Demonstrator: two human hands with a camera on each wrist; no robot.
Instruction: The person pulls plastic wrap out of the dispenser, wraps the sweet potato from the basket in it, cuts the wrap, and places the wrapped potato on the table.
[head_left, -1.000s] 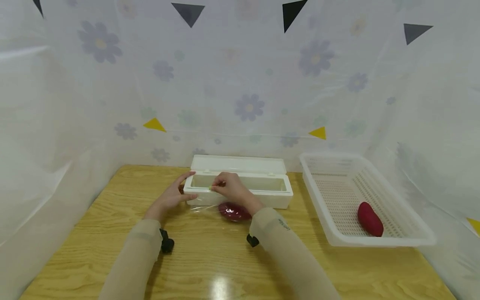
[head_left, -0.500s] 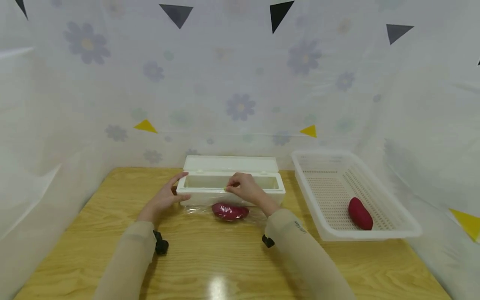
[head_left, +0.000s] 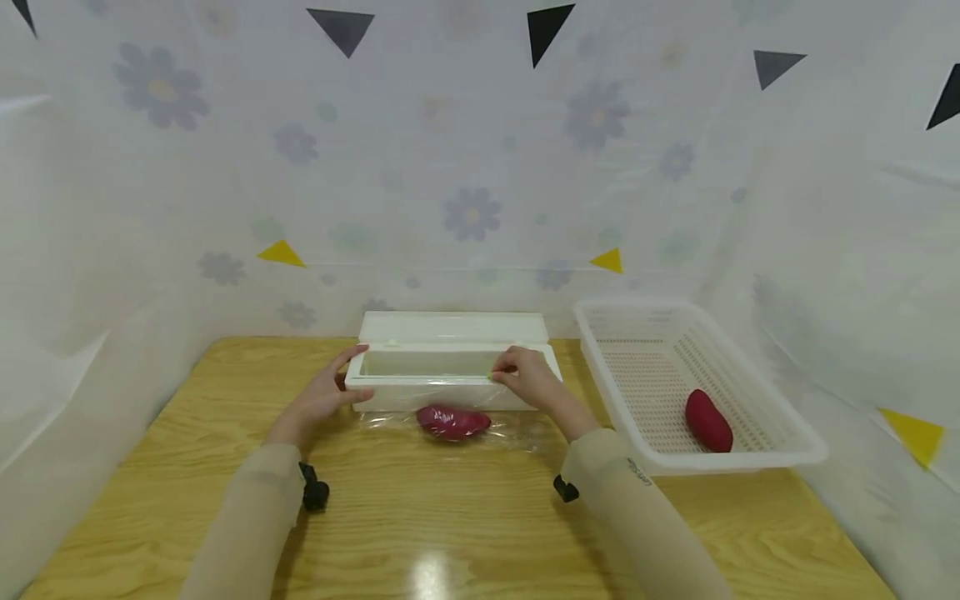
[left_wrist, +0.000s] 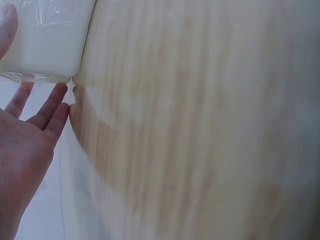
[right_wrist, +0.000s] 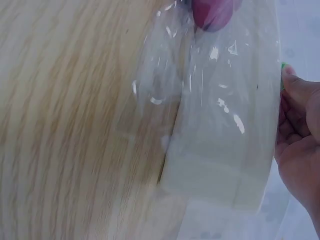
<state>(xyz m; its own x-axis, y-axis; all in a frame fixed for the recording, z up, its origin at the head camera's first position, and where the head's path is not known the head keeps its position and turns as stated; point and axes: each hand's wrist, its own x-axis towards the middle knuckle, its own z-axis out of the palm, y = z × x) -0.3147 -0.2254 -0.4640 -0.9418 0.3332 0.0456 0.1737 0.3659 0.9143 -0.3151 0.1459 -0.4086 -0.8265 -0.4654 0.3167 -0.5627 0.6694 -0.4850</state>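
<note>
A white cling film dispenser (head_left: 420, 395) stands across the table with its lid (head_left: 453, 327) raised at the back. My left hand (head_left: 324, 395) grips its left end, thumb on the front and fingers at the end and rear. Near the right end of the front rim, my right hand (head_left: 534, 379) pinches a small green slide cutter (right_wrist: 283, 65). Clear cling film (right_wrist: 156, 80) hangs down the front face and spreads onto the wood. A dark red, sweet-potato-shaped piece (head_left: 452, 422) lies under or in that film, just before the dispenser.
To the right stands a white plastic basket (head_left: 619, 398) with a second red sweet-potato-shaped piece (head_left: 708, 421) inside. The wooden table (head_left: 420, 517) ends at a pale flowered curtain (head_left: 405, 200) behind and at both sides.
My right hand has slid the green cutter rightward along the rim, from near the left to near the right end. My left hand keeps its hold. The head view has turned slightly right.
</note>
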